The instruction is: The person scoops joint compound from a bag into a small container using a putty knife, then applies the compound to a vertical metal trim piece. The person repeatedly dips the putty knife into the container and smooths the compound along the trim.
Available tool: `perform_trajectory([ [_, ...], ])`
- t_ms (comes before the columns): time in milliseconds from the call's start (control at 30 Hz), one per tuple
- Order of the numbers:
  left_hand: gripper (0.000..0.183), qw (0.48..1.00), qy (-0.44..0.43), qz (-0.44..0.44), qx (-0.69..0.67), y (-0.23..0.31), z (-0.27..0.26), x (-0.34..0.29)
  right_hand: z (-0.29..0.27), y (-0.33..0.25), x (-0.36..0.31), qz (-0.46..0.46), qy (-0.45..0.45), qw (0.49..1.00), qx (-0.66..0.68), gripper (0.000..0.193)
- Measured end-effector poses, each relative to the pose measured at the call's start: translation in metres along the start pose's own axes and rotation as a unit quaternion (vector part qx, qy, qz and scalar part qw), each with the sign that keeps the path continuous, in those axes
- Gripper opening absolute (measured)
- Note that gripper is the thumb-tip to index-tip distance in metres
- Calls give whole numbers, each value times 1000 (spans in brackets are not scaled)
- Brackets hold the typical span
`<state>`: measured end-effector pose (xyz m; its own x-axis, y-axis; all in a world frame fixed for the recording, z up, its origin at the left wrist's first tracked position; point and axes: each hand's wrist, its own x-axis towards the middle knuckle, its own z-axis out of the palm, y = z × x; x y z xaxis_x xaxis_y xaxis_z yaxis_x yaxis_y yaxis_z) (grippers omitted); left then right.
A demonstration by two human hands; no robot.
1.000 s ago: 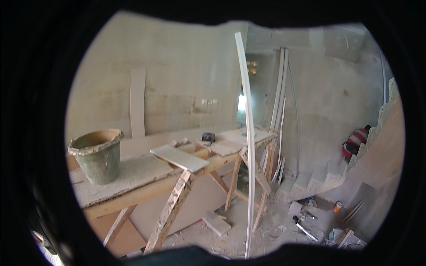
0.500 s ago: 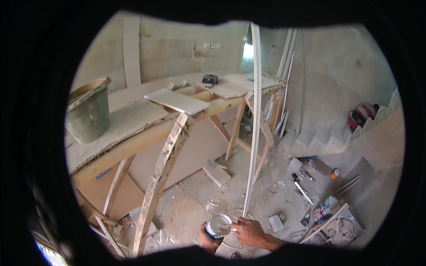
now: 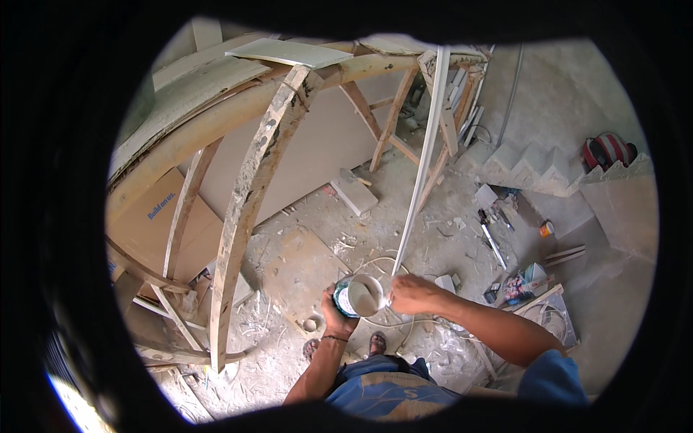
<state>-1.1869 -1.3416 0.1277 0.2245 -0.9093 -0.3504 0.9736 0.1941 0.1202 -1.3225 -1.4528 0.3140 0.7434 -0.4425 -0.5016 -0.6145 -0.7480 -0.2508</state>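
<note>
My left hand (image 3: 338, 312) is wrapped round a round can (image 3: 345, 298) with a printed label. Pale grey paste shows inside the can, whose mouth is tilted toward my right hand. At the can's right rim, my right hand (image 3: 413, 294) is closed on a small pale tool (image 3: 388, 299), most of it hidden by the fingers. A long white strip (image 3: 424, 159) slants down from the top, and its lower end passes out of sight near my right hand; I cannot tell whether they touch.
A trestle platform with spattered wooden legs (image 3: 253, 187) stands at left, with large boards (image 3: 289, 166) leaning beneath it. Concrete steps (image 3: 527, 166) rise at right. Debris, a pale block (image 3: 354, 195), an orange-and-white can (image 3: 546, 229) and a white-framed fan (image 3: 538, 317) lie about the floor.
The view has tipped downward, bringing my feet and both forearms into sight. The can is now tilted to the right, and my right hand has drawn back from its mouth to the rim.
</note>
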Motion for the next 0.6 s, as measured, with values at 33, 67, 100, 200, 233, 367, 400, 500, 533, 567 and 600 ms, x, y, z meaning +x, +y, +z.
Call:
perform_trajectory([
  [33, 59, 1000, 5, 11, 6, 0, 0, -2, 3, 3, 1, 3, -40, 994, 97, 36],
  [67, 59, 1000, 8, 19, 16, 0, -1, -3, 5, 4, 1, 101, -118, 963, 222, 41],
  [100, 59, 999, 8, 27, 30, -1, -4, -4, 8, 0, -2, 218, -203, 892, 339, 47],
  [200, 58, 998, -7, 29, 59, -5, -15, 4, 1, -21, -12, 34, -219, 971, 88, 46],
  [233, 57, 998, 13, 19, 65, -6, -19, 8, -2, -31, -16, -42, -199, 978, -40, 41],
  [367, 55, 999, -22, -39, 30, -7, -29, 20, -19, -58, -22, -143, 86, 978, -124, 37],
  [400, 54, 998, 9, -67, 12, -7, -29, 20, -27, -54, -16, -106, 68, 988, -84, 36],
  [500, 54, 998, -44, -51, 6, -4, -20, 12, -39, -26, -2, -75, 125, 989, -26, 28],
  [533, 57, 999, -12, -50, -10, 0, -15, 9, -36, -16, -4, -74, 131, 988, -26, 24],
  [567, 58, 999, 17, -48, -2, 1, -12, 6, -32, -7, -5, -45, 131, 989, -44, 23],
  [600, 60, 999, 14, -42, 3, 2, -9, 5, -26, 1, -8, -41, 126, 991, -13, 23],
])
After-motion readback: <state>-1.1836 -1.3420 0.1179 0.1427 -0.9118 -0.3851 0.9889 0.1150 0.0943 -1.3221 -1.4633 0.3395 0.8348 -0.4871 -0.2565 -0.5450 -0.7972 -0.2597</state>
